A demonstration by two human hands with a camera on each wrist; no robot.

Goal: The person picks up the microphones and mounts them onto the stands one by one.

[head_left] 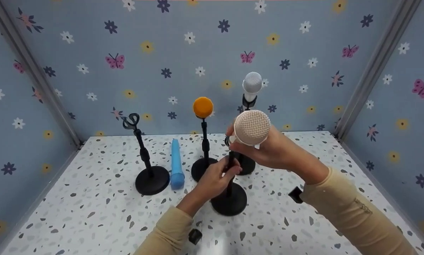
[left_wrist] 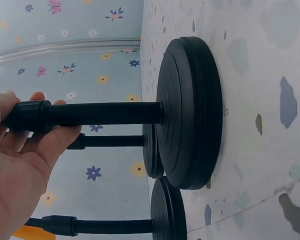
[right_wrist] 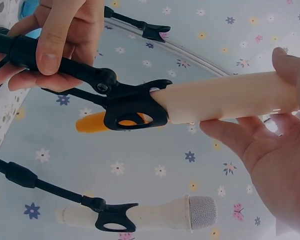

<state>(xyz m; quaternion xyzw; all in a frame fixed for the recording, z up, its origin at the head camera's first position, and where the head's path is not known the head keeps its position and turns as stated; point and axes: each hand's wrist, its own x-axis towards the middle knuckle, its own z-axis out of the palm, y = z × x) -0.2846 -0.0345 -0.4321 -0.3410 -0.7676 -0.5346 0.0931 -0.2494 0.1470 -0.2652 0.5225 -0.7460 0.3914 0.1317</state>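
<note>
- Right hand (head_left: pixel 275 148): thumb and fingers pinch the handle of a cream microphone with a round mesh head (head_left: pixel 252 127), at the head view's centre-right.
- Left hand (head_left: pixel 215 179), at seven o'clock from that mesh head: fingers curl round the pole of a black stand with a round base (head_left: pixel 229 202).
- The handle's tail touches the stand's black plastic clip (right_wrist: pixel 135 100). Doing this well probably means bracing the pole, lining handle up with clip and pushing gently, without twisting.
- Farther out, from the mesh head: a white microphone with a grey mesh head (head_left: pixel 252 83) at twelve, an orange-topped microphone (head_left: pixel 203 107) at ten, and a sky-blue microphone (head_left: pixel 176 163) lying at eight.
- The right wrist view shows handle meeting clip, which the head view mostly hides. The left wrist view shows the base flat on the speckled white table (left_wrist: pixel 260 165); only the head view shows the sky-blue microphone whole.
</note>
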